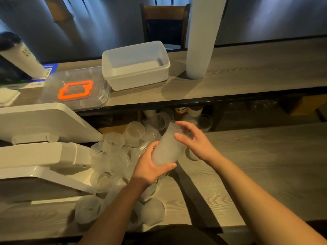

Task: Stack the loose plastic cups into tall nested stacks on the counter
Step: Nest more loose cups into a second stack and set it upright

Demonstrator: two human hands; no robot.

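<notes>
Wrapping round the lower end of a short nested stack (168, 147), the left hand (150, 167) holds it with fingers behind and thumb across the front, the stack tilted with its open end up and away from the person. The right hand (192, 138) sits at the upper part of the stack, fingers spread and loosely curved over the rim; whether they actually clamp the wall or only steady it cannot be told.

Handling, judged from appearance: the cups are thin, light plastic. Walls will flex under a hard squeeze, and the smooth surface may slip. Grip the stack low with a full wrap and guide the rim lightly, as a pinch at the rim could deform it.

Appearance: frosted, translucent white, slightly tapered, with fine ribbing near the rim.

Location: the held stack is above the lower counter (247, 165), just right of a heap of loose cups (113, 156) lying on their sides and on end. A finished tall stack (201, 39) stands on the upper shelf (256, 71), near a white tub (136, 64) and a clear lid with an orange seal (76, 89).
</notes>
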